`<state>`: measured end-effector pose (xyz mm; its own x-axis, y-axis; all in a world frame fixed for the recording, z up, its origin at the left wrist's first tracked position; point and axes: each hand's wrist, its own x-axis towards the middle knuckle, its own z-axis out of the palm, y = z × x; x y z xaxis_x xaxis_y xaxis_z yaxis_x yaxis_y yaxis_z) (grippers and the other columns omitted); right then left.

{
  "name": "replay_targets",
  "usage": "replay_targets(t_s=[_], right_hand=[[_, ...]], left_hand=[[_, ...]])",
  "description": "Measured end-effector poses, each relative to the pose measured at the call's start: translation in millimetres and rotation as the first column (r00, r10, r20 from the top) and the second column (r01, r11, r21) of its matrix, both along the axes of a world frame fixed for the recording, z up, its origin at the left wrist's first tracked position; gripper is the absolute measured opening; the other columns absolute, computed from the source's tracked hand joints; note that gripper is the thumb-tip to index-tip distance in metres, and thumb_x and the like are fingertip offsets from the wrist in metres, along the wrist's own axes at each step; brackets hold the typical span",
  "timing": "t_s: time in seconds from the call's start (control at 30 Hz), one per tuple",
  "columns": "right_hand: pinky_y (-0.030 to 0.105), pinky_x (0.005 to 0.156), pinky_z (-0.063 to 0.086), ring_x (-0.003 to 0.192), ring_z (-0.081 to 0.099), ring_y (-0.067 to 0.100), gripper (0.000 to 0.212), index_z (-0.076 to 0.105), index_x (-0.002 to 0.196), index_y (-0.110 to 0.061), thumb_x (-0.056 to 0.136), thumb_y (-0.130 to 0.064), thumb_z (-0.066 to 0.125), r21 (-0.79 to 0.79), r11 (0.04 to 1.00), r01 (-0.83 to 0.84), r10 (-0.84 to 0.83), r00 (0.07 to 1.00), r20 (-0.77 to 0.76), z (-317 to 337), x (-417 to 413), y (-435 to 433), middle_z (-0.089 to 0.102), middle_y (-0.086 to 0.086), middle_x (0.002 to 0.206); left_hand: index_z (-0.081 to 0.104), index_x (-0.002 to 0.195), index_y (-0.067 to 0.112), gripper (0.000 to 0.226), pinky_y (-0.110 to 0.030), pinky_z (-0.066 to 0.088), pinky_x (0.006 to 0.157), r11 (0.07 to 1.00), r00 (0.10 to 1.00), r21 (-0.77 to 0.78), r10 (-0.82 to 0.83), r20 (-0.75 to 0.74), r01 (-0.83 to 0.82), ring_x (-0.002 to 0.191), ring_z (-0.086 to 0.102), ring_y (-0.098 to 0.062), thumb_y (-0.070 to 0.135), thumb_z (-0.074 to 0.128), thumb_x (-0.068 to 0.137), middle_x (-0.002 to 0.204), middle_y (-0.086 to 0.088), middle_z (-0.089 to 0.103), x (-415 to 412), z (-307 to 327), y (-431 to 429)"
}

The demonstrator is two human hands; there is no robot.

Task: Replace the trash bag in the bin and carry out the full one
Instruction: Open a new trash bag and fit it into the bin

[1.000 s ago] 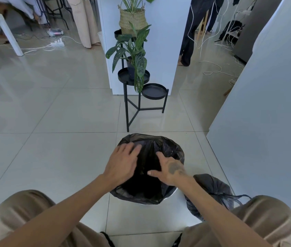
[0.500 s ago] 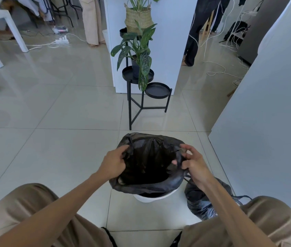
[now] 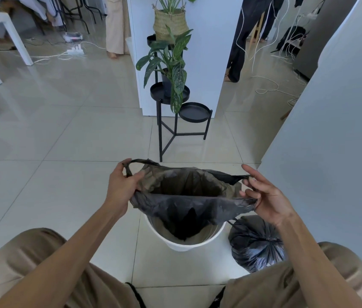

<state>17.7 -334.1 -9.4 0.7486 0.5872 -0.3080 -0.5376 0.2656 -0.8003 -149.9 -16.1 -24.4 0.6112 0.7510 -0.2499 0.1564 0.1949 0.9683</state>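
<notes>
A fresh black trash bag hangs with its mouth stretched wide open above the white bin, its lower end dangling inside. My left hand grips the bag's left edge and handle loop. My right hand pinches the right edge, some fingers extended. The full black bag, tied shut, sits on the floor just right of the bin, beside my right knee.
A black plant stand with a leafy plant stands just beyond the bin. A white wall panel rises close on the right. Cables and a power strip lie on the far floor. People's legs stand further back.
Both hands moved from inside the bag to its edges, then lifted and pulled the mouth apart, raising the bag off the bin's rim so the white rim shows.
</notes>
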Motion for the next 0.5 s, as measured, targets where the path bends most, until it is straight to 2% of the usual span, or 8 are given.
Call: replay_targets(t_s=[0.1, 0.2, 0.23, 0.3, 0.37, 0.4, 0.43, 0.5], right_hand=[[0.028, 0.068, 0.061, 0.044, 0.047, 0.007, 0.04, 0.065, 0.124, -0.009, 0.087, 0.0, 0.054, 0.075, 0.991, 0.111, -0.107, 0.993, -0.05, -7.8, 4.3, -5.7, 0.058, 0.002, 0.077], [0.033, 0.071, 0.059, 0.06, 0.057, 0.014, 0.031, 0.07, 0.116, -0.008, 0.093, 0.004, 0.054, -0.277, 0.94, 0.197, -0.134, 0.964, 0.229, -8.6, 3.5, -1.6, 0.059, 0.005, 0.08], [0.034, 0.076, 0.058, 0.068, 0.061, 0.017, 0.027, 0.072, 0.112, -0.011, 0.094, 0.001, 0.058, -0.46, 0.858, 0.229, -0.053, 0.93, 0.364, -4.7, 3.1, 3.1, 0.063, 0.007, 0.088], [0.036, 0.091, 0.053, 0.093, 0.064, 0.023, 0.024, 0.072, 0.115, -0.019, 0.093, -0.014, 0.066, -0.747, 0.575, 0.333, 0.222, 0.815, 0.535, 10.4, 1.5, 14.1, 0.067, 0.01, 0.11], [0.04, 0.105, 0.044, 0.121, 0.054, 0.029, 0.044, 0.061, 0.133, -0.02, 0.091, -0.027, 0.069, -0.824, 0.311, 0.474, 0.484, 0.667, 0.566, 24.7, -3.7, 26.3, 0.055, 0.012, 0.133], [0.042, 0.109, 0.04, 0.129, 0.046, 0.032, 0.049, 0.056, 0.138, -0.019, 0.091, -0.028, 0.068, -0.782, 0.266, 0.564, 0.545, 0.581, 0.605, 32.6, -8.5, 32.3, 0.048, 0.012, 0.141], [0.043, 0.11, 0.039, 0.132, 0.042, 0.033, 0.049, 0.055, 0.138, -0.017, 0.091, -0.025, 0.067, -0.703, 0.283, 0.653, 0.563, 0.48, 0.673, 40.6, -15.0, 40.3, 0.044, 0.012, 0.144], [0.038, 0.102, 0.047, 0.12, 0.053, 0.029, 0.037, 0.062, 0.127, -0.013, 0.091, -0.016, 0.066, -0.556, 0.439, 0.706, 0.513, 0.311, 0.8, 48.0, -28.8, 61.6, 0.053, 0.01, 0.135]], left_hand=[[0.049, 0.142, 0.023, 0.052, -0.024, 0.049, 0.047, 0.994, 0.99, 0.051, 0.102, -0.094, -0.098, 0.056, 0.057, -0.018, 0.007, 0.06, 0.094, 0.101, -0.018, 0.06, -4.1, -8.7, 7.3], [0.042, 0.148, 0.027, 0.061, -0.029, 0.053, 0.057, 0.986, 0.98, 0.166, 0.033, -0.196, -0.001, 0.063, 0.06, -0.023, 0.007, 0.059, 0.092, 0.113, -0.02, 0.065, -6.6, -10.3, 5.5], [0.038, 0.149, 0.028, 0.067, -0.032, 0.056, 0.064, 0.976, 0.972, 0.211, 0.006, -0.234, 0.045, 0.07, 0.062, -0.026, 0.008, 0.062, 0.09, 0.115, -0.021, 0.066, -7.1, -8.8, 4.2], [0.031, 0.154, 0.03, 0.081, -0.038, 0.057, 0.083, 0.935, 0.951, 0.322, -0.049, -0.304, 0.151, 0.093, 0.064, -0.031, 0.016, 0.071, 0.085, 0.12, -0.019, 0.064, -5.1, -2.7, 2.0], [0.023, 0.157, 0.03, 0.094, -0.046, 0.048, 0.104, 0.829, 0.918, 0.489, -0.069, -0.391, 0.271, 0.124, 0.053, -0.032, 0.031, 0.079, 0.081, 0.139, -0.016, 0.052, -1.9, 6.1, -1.7], [0.021, 0.158, 0.028, 0.095, -0.048, 0.04, 0.112, 0.756, 0.921, 0.587, -0.056, -0.385, 0.292, 0.137, 0.042, -0.031, 0.032, 0.078, 0.082, 0.149, -0.013, 0.044, 0.0, 12.4, -5.9], [0.025, 0.157, 0.025, 0.088, -0.043, 0.035, 0.117, 0.675, 0.943, 0.687, -0.039, -0.33, 0.269, 0.142, 0.035, -0.027, 0.027, 0.075, 0.084, 0.154, -0.01, 0.038, 2.5, 18.9, -11.7], [0.048, 0.142, 0.016, 0.059, -0.021, 0.036, 0.11, 0.572, 0.988, 0.805, -0.069, -0.14, 0.154, 0.13, 0.047, -0.018, 0.008, 0.065, 0.086, 0.142, -0.004, 0.051, 10.1, 28.9, -27.9]])
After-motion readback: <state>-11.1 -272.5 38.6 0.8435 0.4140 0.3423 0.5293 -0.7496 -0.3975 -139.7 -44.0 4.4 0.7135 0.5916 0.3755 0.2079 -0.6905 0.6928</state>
